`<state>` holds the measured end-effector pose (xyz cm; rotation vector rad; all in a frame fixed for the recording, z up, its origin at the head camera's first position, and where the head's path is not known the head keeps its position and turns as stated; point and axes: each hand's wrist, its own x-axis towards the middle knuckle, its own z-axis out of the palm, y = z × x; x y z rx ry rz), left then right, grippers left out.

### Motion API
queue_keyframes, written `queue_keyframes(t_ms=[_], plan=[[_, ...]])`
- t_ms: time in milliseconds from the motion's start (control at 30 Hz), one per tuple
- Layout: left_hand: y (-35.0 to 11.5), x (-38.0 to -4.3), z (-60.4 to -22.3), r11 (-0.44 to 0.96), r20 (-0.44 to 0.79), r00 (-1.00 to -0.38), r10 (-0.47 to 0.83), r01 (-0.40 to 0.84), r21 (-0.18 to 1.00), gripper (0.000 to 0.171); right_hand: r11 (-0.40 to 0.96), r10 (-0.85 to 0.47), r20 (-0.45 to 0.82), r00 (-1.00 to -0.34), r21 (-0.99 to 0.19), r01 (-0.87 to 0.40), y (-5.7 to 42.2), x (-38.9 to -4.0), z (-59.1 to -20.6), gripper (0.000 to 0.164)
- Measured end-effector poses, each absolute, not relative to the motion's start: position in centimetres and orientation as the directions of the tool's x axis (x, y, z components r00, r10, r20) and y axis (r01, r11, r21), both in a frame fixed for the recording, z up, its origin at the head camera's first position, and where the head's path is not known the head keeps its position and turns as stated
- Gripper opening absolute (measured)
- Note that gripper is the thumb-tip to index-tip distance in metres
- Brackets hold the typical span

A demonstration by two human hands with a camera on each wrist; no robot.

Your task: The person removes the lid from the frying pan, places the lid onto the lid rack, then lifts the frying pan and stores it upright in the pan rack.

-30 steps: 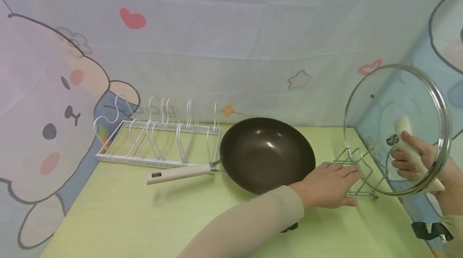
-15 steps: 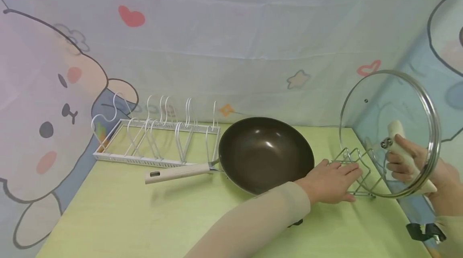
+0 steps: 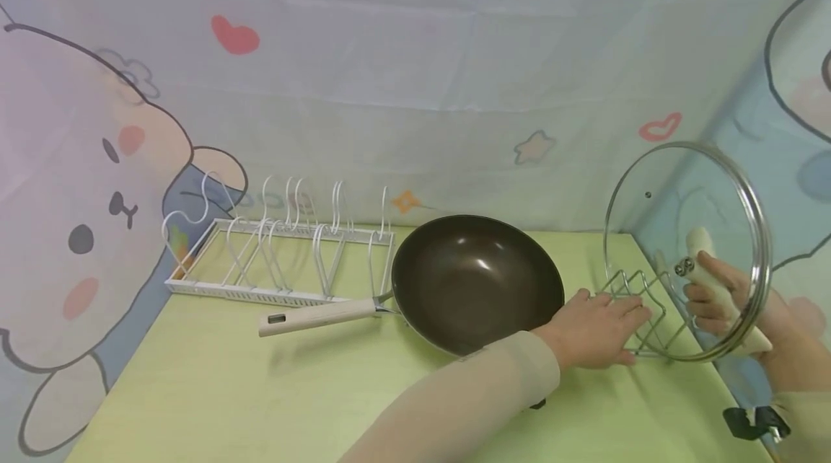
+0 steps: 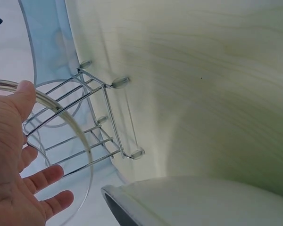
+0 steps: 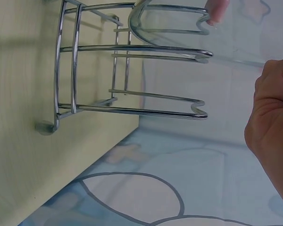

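Note:
My right hand grips the cream handle of a round glass pan lid with a metal rim. The lid stands nearly upright, its lower edge among the bars of a small metal wire rack at the table's right side. Over the left part of that rack rests my left hand, its fingers extended and spread. In the left wrist view its thumb lies at the lid's rim, the other fingers loosely apart. How firmly it touches the rack cannot be told.
A dark wok with a cream handle sits mid-table, beside my left forearm. Behind its handle stands a white rack with several upright loops. Printed cloth hangs at the back and both sides of the green table.
The lid has come down and to the left in my right hand, its lower edge settling deeper among the rack's bars. My left hand stays at the rack, nearly still.

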<state>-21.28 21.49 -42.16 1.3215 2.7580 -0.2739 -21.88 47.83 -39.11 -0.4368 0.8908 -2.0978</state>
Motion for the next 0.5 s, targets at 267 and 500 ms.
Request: queue_keyframes(t_ms=[267, 500], plan=[[21.3, -21.0, -41.8, 0.625, -0.164, -0.641, 0.750, 0.767, -0.142, 0.079, -0.419, -0.760, -0.039, -0.649, -0.734, 0.535, 48.0, -22.3, -40.1, 0.056], [21.4, -21.1, -42.1, 0.625, -0.157, -0.644, 0.748, 0.764, -0.158, 0.079, -0.410, -0.788, -0.023, -0.615, -0.725, 0.553, 47.1, -22.3, -40.0, 0.063]])
